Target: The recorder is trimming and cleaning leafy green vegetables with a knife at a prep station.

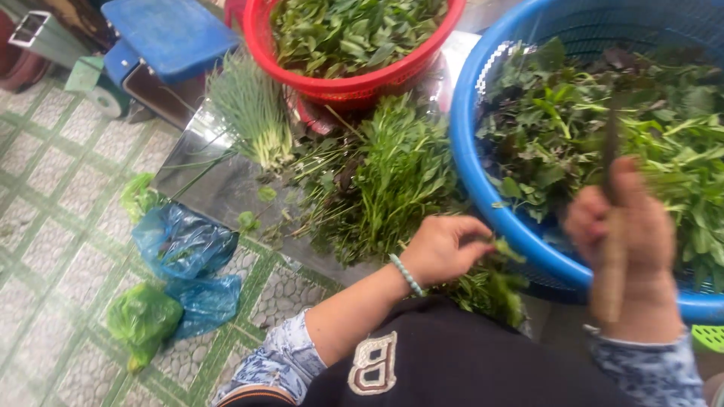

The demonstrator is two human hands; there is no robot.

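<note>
Our left hand (441, 249) pinches a leafy sprig (504, 249) in its grip, just beside the blue basket (471, 162) of greens. Our right hand (633, 226), blurred, is clenched around a stem (609, 162) held upright over that basket's rim. A heap of herbs (385, 177) lies on the metal bench (219, 185), with chives (253, 109) beside it and a red basket (339, 87) behind. Blue and green bags (181, 241) lie on the tiled floor (53, 226).
</note>
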